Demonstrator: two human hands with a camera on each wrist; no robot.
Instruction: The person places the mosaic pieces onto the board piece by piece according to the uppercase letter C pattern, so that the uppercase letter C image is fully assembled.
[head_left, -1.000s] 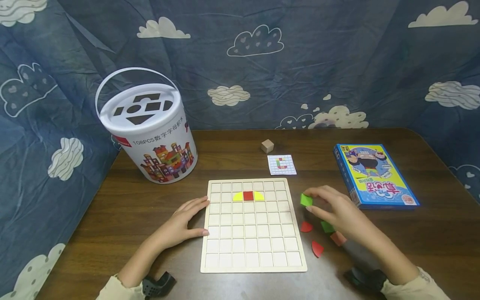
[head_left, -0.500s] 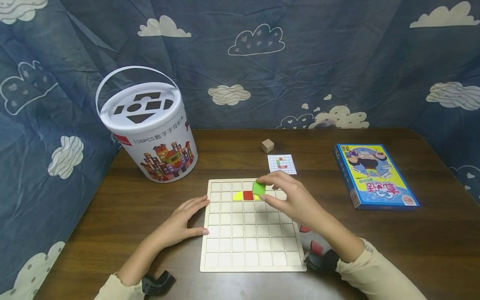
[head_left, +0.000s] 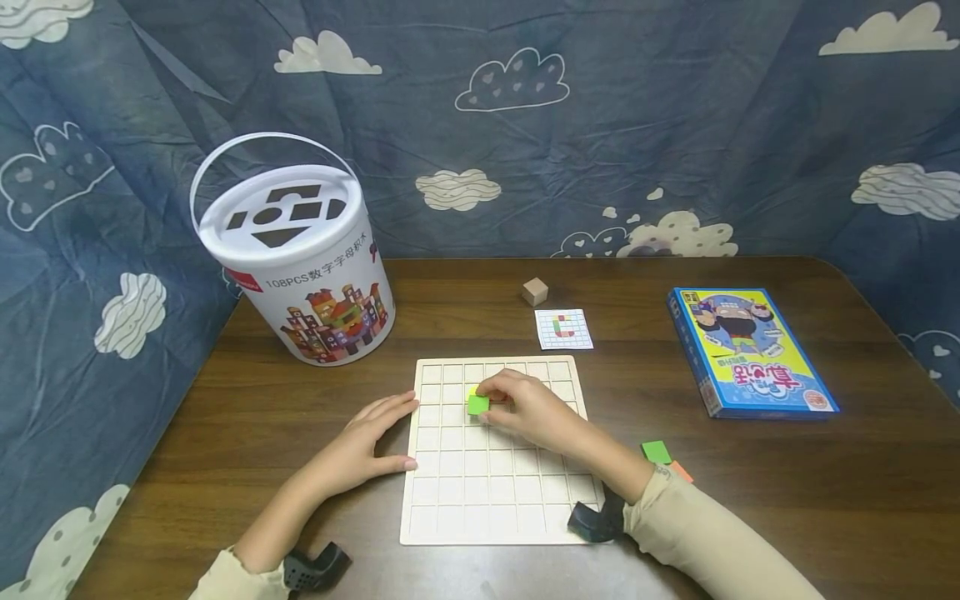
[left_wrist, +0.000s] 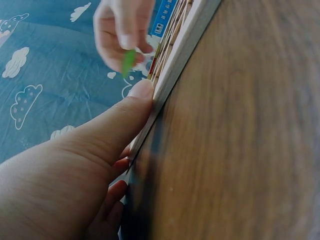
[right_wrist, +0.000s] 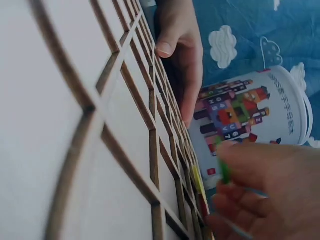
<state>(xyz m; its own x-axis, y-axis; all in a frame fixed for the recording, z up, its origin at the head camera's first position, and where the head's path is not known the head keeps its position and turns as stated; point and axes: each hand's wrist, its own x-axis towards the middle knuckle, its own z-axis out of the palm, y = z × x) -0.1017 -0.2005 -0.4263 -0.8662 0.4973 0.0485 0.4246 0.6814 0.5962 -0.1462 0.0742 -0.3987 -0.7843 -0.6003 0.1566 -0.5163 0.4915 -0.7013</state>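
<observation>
My right hand (head_left: 532, 410) pinches a green square tile (head_left: 477, 405) between thumb and fingers, close over the upper left part of the wooden grid board (head_left: 465, 500). Just behind the tile a sliver of a yellow piece (head_left: 472, 390) shows on the board. In the right wrist view the yellow piece (right_wrist: 196, 176) and a red square (right_wrist: 202, 204) sit in the grid; the rest of that row is hidden by my hand. My left hand (head_left: 371, 442) rests at the board's left edge, thumb and fingertips touching it, fingers loosely extended.
Right of the board lie a green tile (head_left: 656, 452) and an orange piece (head_left: 681, 472), partly behind my right forearm. A pattern card (head_left: 564, 330) and a small wooden cube (head_left: 535, 292) lie beyond the board. A white bucket (head_left: 300, 275) stands back left, a blue-yellow box (head_left: 753, 354) right.
My right hand has carried the green tile from the board's right side leftward across to the grid's upper left part. The red pieces are now hidden by my arm. My left hand stays put.
</observation>
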